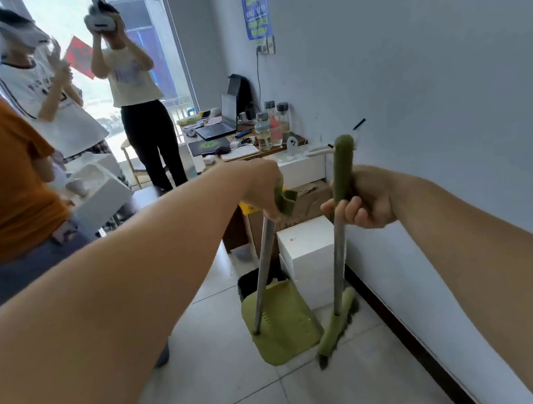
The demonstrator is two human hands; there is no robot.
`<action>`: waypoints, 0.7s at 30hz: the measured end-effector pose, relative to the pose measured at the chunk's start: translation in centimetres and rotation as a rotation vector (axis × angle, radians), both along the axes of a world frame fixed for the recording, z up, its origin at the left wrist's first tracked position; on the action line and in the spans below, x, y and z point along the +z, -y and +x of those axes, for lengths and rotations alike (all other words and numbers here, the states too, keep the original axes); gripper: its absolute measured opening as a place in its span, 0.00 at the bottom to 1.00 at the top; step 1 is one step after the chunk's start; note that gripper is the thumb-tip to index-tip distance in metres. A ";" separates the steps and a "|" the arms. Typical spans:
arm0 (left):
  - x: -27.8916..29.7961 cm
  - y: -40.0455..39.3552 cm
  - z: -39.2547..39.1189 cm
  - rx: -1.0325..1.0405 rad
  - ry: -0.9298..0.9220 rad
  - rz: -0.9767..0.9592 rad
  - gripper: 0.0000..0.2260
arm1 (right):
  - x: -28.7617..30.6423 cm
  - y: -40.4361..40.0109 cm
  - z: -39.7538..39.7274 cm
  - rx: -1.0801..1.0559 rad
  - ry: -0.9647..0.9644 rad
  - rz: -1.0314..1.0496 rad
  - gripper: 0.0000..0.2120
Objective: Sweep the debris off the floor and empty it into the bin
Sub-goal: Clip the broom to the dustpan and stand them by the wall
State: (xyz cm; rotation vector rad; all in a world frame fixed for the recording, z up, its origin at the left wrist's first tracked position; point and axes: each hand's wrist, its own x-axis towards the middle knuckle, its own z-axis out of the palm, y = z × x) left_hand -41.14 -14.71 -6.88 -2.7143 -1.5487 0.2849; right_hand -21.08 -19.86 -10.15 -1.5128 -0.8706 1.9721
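My left hand grips the green top of the dustpan's metal pole. The green dustpan hangs upright, its pan low over the tiled floor. My right hand holds the green grip of the broom handle. The broom, with green head and dark bristles, stands just right of the dustpan, close to the wall. Behind the dustpan is a dark bin, mostly hidden by the pan. I see no debris on the floor tiles.
White boxes and cardboard boxes stand against the wall behind the tools. A low desk holds a laptop and bottles. Three people stand at left, the nearest in an orange shirt. The wall's dark baseboard runs along the right.
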 end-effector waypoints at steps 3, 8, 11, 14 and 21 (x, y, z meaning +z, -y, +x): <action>-0.9 -0.8 1.2 -0.028 0.065 -0.084 0.12 | 1.4 0.3 0.9 -0.065 0.036 0.071 0.21; -3.2 -2.3 3.6 -0.050 0.156 -0.177 0.17 | 3.9 0.2 2.4 -0.115 0.052 0.165 0.23; -4.6 -3.3 5.7 -0.086 0.207 -0.237 0.17 | 5.0 0.0 3.4 -0.154 0.067 0.213 0.28; -5.7 -4.2 8.2 -0.155 0.217 -0.267 0.15 | 5.9 -0.3 4.1 -0.196 0.090 0.217 0.28; -6.6 -6.9 13.6 -0.363 0.239 -0.205 0.15 | 8.9 -1.8 5.4 -0.342 0.143 0.241 0.24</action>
